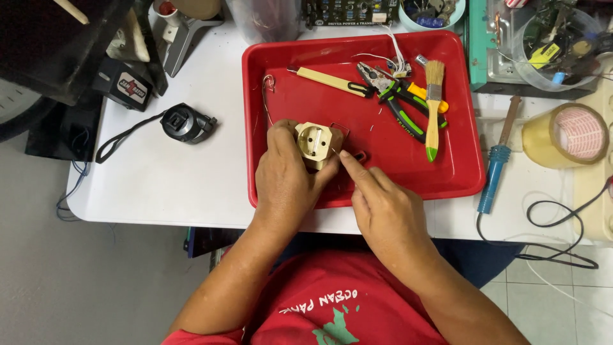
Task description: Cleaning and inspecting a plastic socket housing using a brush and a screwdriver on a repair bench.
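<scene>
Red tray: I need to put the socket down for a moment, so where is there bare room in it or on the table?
The red tray is bare along its near right, below the paintbrush, and in its upper left corner. The white table is open left of the tray, below the black corded device. The tray's upper right is crowded with pliers.

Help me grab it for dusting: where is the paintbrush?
In the head view the paintbrush lies lengthwise in the right part of the red tray, bristles away from the person, just right of the green-handled pliers.
</scene>
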